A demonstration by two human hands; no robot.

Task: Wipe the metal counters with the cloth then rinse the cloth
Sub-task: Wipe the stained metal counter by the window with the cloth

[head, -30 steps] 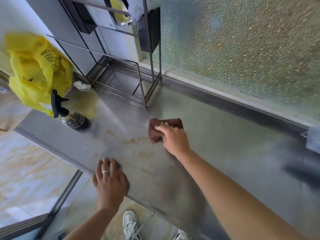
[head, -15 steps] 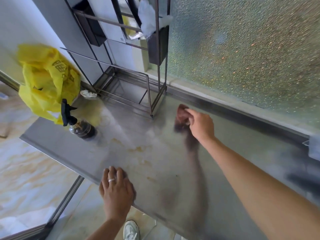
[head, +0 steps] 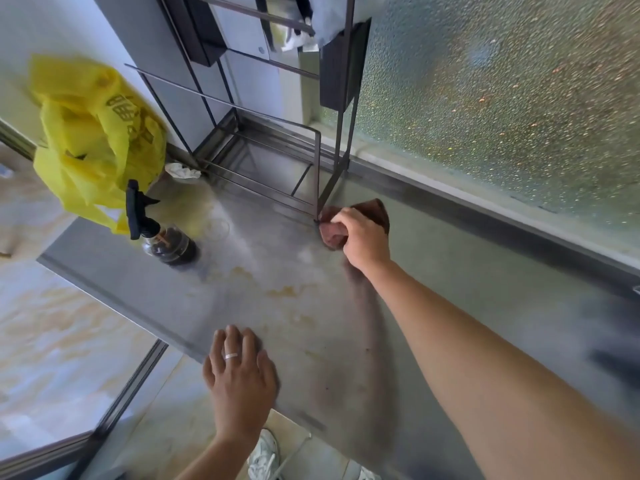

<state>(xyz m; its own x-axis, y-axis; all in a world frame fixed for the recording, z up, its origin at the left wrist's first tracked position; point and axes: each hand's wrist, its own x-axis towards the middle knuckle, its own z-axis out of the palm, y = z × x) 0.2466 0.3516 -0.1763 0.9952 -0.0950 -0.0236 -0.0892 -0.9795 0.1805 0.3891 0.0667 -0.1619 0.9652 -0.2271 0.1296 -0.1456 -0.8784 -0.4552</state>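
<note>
Right hand [head: 363, 242] grips cloth [head: 372, 211]; left hand [head: 240, 372] presses counter [head: 450, 271].

You've got a frosted pebbled window [head: 502, 98] behind, white wall [head: 69, 29] left, beige marbled floor tiles [head: 52, 341] below, daylight.

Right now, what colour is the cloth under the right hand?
Reddish-brown cloth, seen in the head view.

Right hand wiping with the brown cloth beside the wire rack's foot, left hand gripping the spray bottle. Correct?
Not quite. In the head view the left hand rests flat on the counter's near edge; the spray bottle stands untouched. The right hand, cloth and wire rack are as stated.
</note>
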